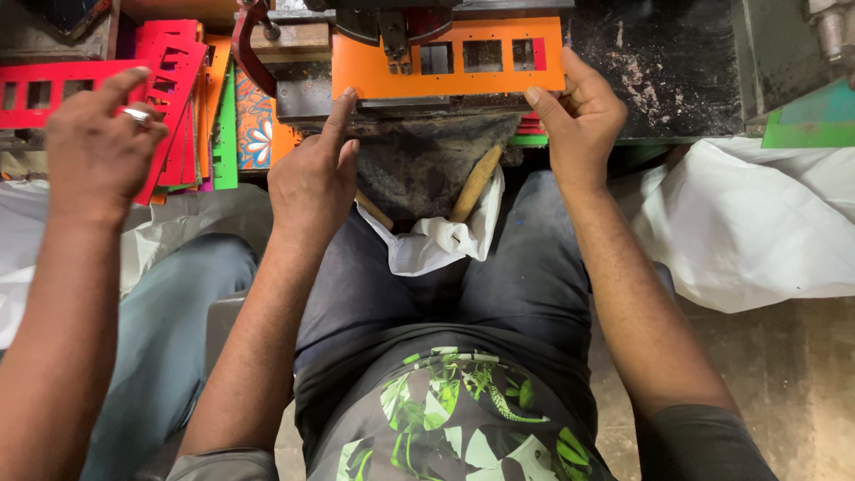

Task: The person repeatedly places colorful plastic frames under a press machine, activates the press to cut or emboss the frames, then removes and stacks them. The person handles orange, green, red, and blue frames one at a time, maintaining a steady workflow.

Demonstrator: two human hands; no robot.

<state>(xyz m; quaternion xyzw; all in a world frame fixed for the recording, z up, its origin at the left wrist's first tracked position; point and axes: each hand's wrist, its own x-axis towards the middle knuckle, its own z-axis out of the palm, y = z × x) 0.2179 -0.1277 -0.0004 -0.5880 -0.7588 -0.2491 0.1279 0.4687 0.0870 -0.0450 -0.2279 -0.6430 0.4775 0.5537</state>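
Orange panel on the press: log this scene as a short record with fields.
view: head camera, looking down at a seated person's lap and a press bench
orange panel: flat, with rectangular cut-outs, lying under the press head
left hand: index finger touching the panel's lower left edge
right hand: pinching the panel's right end
co-worker's hand: ringed, holding a red panel
stack of panels: red, orange and green, leaning at left
white cloth: on the lap
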